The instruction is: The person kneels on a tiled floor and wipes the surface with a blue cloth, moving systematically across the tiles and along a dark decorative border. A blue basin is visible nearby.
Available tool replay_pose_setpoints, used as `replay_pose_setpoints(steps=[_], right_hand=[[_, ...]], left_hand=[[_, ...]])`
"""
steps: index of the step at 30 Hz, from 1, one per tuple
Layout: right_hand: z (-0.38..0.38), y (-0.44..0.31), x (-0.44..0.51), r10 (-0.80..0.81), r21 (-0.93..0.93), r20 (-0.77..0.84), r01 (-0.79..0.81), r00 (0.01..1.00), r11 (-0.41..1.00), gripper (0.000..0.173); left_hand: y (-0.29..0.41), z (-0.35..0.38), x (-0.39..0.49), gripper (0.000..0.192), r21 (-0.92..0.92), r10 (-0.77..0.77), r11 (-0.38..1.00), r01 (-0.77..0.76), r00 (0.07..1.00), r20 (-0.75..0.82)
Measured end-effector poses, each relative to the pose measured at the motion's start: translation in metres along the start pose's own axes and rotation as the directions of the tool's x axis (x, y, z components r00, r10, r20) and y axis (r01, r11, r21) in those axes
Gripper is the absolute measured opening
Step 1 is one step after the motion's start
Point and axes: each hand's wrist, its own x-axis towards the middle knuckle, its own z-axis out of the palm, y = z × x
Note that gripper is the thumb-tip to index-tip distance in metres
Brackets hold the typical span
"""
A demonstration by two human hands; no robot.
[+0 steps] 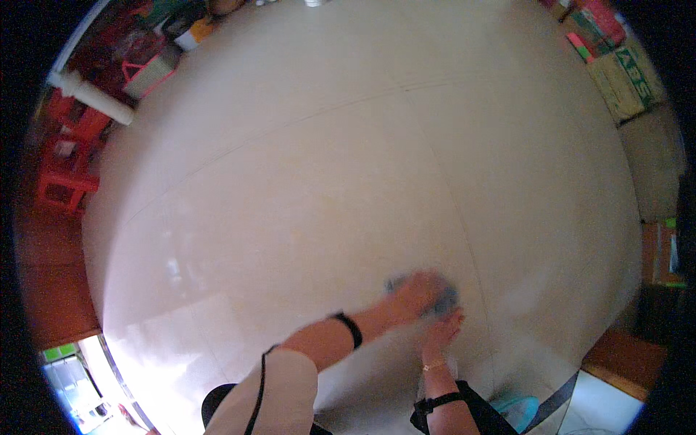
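Observation:
Low over the pale tiled floor (326, 190), my left hand (418, 293) is closed on a crumpled grey-blue cloth (446, 296), which bulges out on both sides of the fingers. The cloth and that hand are blurred. Just below it, nearer my body, my right hand (443, 329) is beside the cloth's lower edge; whether its fingers touch or grip the cloth cannot be told. A dark strap circles each forearm, and a thin bracelet is on the right wrist.
Red plastic stools (70, 174) and a white pipe (100, 100) stand at the left. Bags and goods line the upper left. A cardboard box (620, 84) is at the upper right. A turquoise plastic item (519, 410) lies near my right knee. An open doorway (70, 380) is at lower left.

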Motion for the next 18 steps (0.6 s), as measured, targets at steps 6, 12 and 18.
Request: replay_pose_setpoints(steps=[6,12,18], right_hand=[[0.031,-0.037,-0.020,-0.319,0.485,-0.308,0.437,0.896,0.758,0.085],[0.109,-0.128,-0.066,-0.823,0.252,0.160,0.784,0.545,0.568,0.087],[0.152,-0.196,-0.073,-0.725,-0.153,0.098,0.731,0.681,0.666,0.083]], left_hand=[[0.014,-0.020,-0.143,0.047,0.126,0.188,0.964,-0.233,0.937,0.295],[-0.040,-0.125,-0.207,0.060,0.027,-0.307,0.951,0.308,0.951,-0.038],[0.032,-0.095,-0.296,0.068,-0.501,-0.725,0.650,0.571,0.664,-0.182]])
